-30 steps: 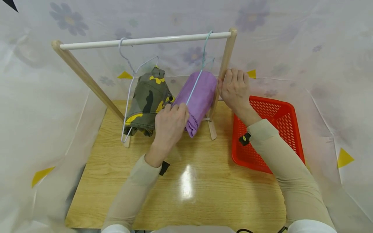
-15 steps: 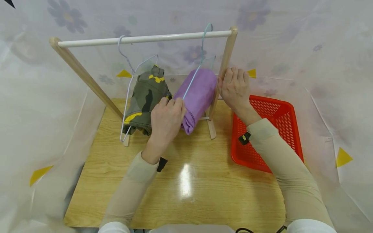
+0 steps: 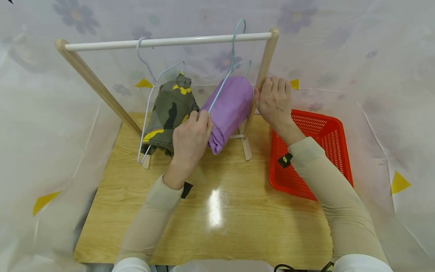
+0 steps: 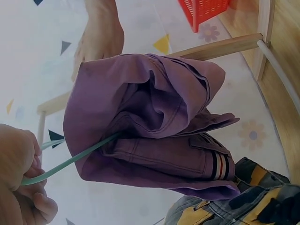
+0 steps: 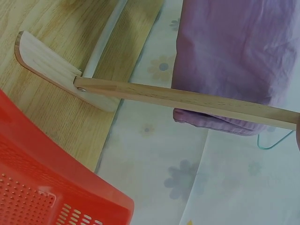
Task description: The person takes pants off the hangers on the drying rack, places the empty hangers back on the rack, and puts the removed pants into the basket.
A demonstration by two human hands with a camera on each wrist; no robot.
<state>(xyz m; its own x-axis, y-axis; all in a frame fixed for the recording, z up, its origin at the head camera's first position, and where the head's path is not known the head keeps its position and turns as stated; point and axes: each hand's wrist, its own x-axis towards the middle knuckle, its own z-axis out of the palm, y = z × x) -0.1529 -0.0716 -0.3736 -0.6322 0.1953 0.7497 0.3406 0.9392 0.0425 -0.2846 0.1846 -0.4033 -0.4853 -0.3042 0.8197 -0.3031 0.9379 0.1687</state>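
Right, here I am at the little clothes rack, with the fingers of my left hand [image 3: 191, 138] curled on the teal hanger [image 3: 221, 90], pinching its wire near one end. The folded purple garment [image 3: 232, 107] hangs over it, close beside the wooden upright [image 3: 268, 53], and the fingers of my right hand [image 3: 275, 101] are wrapped on that post. Up top, the hook's curve stands above the white rail [image 3: 190, 40]; whether they touch, I can't tell. Next along, the camouflage garment [image 3: 170, 115] hangs on its pale lilac hanger [image 3: 146, 117], and the red basket [image 3: 282, 179] sits right of the rack on the counter [image 3: 244, 234]. I'd call this step working the hook at the rail; the next move calls for steadying the post and keeping that cloth from sliding.
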